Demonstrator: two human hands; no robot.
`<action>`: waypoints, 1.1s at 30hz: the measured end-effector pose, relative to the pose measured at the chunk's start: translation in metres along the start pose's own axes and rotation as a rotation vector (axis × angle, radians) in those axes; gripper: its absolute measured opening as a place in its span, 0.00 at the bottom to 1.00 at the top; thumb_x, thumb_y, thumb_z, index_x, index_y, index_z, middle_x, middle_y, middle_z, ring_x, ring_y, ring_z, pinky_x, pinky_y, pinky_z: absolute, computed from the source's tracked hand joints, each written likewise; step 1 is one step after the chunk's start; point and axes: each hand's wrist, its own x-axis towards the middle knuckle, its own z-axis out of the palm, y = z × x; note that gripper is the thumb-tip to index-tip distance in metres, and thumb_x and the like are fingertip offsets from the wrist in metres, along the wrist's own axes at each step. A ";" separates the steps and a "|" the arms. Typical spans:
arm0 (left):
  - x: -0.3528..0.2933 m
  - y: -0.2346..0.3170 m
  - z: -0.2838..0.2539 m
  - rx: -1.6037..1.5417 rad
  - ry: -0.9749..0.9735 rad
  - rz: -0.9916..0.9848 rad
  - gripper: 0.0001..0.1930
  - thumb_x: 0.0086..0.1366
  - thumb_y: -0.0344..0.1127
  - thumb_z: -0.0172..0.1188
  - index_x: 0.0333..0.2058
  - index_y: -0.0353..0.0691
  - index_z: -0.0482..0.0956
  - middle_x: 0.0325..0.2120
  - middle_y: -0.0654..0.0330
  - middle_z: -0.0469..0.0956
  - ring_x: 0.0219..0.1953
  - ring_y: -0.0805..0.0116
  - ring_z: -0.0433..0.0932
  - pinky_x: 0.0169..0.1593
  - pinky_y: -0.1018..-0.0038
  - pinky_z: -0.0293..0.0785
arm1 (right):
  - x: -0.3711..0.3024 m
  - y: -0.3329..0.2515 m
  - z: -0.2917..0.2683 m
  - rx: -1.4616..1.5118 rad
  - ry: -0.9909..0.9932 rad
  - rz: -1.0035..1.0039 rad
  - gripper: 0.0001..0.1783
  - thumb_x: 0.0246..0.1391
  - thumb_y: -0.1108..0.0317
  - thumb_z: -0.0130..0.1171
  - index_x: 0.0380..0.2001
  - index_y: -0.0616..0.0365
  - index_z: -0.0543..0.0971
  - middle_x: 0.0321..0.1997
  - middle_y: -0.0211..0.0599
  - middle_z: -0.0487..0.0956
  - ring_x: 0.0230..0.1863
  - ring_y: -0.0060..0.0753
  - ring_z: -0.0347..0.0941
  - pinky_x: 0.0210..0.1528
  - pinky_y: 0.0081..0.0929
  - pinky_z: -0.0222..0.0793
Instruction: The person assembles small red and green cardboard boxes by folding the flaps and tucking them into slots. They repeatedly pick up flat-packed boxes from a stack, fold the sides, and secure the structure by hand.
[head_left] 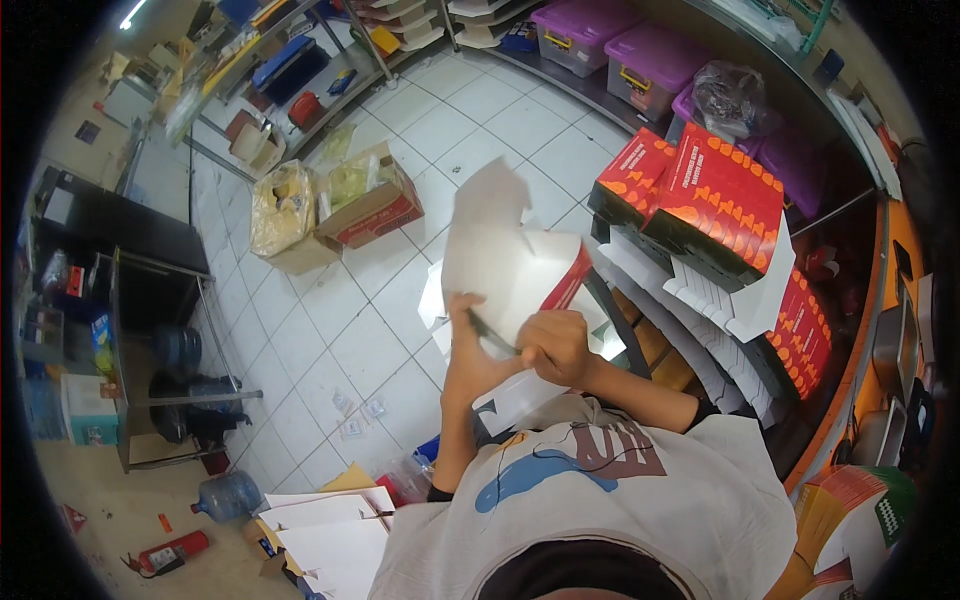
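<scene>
In front of my chest I hold a partly folded cardboard box (497, 262), pale inside, with a red printed panel on its right side. My left hand (468, 352) grips its near left edge, some fingers hidden behind the card. At the near corner my right hand (556, 347) is closed on the card, its fingers curled in close beside my left thumb. The far flap stands up, tilted away from me. Under the box, other white card pieces (432, 300) show in part.
Red printed box blanks (722, 195) lie stacked at right, over layered white card. Purple-lidded bins (655, 60) line the far right shelf. Open cartons (372, 205) stand on the tiled floor. White sheets (330, 545), a water jug (226, 497) and a fire extinguisher (172, 552) are at lower left.
</scene>
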 end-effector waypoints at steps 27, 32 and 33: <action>-0.053 -0.031 -0.015 0.286 -0.138 -0.087 0.59 0.20 0.56 0.81 0.49 0.44 0.51 0.54 0.49 0.57 0.56 0.48 0.61 0.55 0.59 0.64 | 0.001 0.115 -0.026 -0.042 -0.619 0.768 0.15 0.58 0.64 0.51 0.25 0.66 0.77 0.20 0.47 0.75 0.24 0.39 0.76 0.36 0.35 0.71; -0.058 -0.056 -0.013 0.097 -0.078 -0.181 0.60 0.18 0.56 0.81 0.47 0.42 0.51 0.46 0.54 0.57 0.50 0.56 0.63 0.54 0.64 0.62 | -0.052 0.126 -0.006 -0.168 -0.706 0.614 0.13 0.57 0.65 0.52 0.28 0.65 0.78 0.25 0.54 0.76 0.26 0.47 0.73 0.34 0.34 0.67; -0.060 -0.062 -0.013 0.075 -0.040 -0.154 0.60 0.18 0.56 0.81 0.48 0.42 0.50 0.44 0.56 0.57 0.50 0.58 0.62 0.54 0.65 0.62 | -0.054 0.128 -0.009 -0.079 -0.655 0.688 0.14 0.56 0.61 0.54 0.29 0.61 0.80 0.27 0.51 0.78 0.29 0.46 0.75 0.38 0.38 0.69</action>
